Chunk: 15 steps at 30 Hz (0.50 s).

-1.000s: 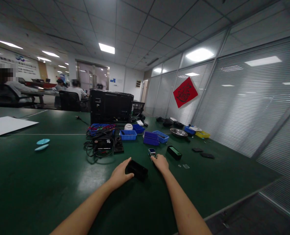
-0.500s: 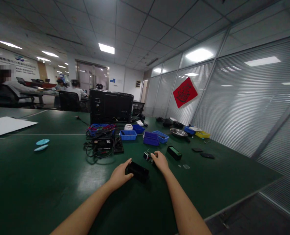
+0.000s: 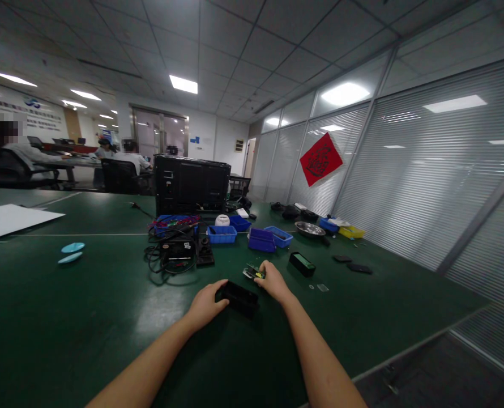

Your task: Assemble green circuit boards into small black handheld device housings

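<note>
Green tabletop lay beneath both hands. The left hand clasped one end of a black box, thumb and fingers on opposite sides, probably to steady it. The right hand pinched a circuit board by one end, perhaps to spare its parts; the board was between both hands, just beyond the box.

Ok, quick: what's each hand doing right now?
Left hand: holding one end of the black box.
Right hand: closed on the small circuit board.
</note>
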Tool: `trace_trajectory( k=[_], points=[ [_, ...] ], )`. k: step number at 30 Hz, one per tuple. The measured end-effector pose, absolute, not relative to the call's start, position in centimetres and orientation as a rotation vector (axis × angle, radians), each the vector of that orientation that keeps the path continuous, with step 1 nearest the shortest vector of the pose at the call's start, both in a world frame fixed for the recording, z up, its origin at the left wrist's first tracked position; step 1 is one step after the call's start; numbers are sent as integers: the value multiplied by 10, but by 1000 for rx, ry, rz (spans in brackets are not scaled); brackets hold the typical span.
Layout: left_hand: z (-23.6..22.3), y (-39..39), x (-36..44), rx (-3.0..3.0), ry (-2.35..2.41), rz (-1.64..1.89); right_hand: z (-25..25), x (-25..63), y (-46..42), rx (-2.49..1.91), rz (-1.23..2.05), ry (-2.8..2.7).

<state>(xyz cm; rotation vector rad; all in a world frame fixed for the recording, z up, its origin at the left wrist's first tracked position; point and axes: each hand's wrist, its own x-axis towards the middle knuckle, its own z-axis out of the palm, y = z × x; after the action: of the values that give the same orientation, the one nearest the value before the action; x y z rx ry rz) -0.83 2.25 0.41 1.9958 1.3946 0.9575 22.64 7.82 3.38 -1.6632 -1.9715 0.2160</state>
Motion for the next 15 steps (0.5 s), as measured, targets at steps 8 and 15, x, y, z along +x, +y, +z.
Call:
trace_trajectory(
  k=[8, 15],
  points=[
    [6, 21, -8, 2032, 1418, 901, 43, 228, 73, -1665, 313, -2029],
    [8, 20, -7, 2052, 1428, 881, 44, 233, 77, -1759, 243, -2102]
  ],
)
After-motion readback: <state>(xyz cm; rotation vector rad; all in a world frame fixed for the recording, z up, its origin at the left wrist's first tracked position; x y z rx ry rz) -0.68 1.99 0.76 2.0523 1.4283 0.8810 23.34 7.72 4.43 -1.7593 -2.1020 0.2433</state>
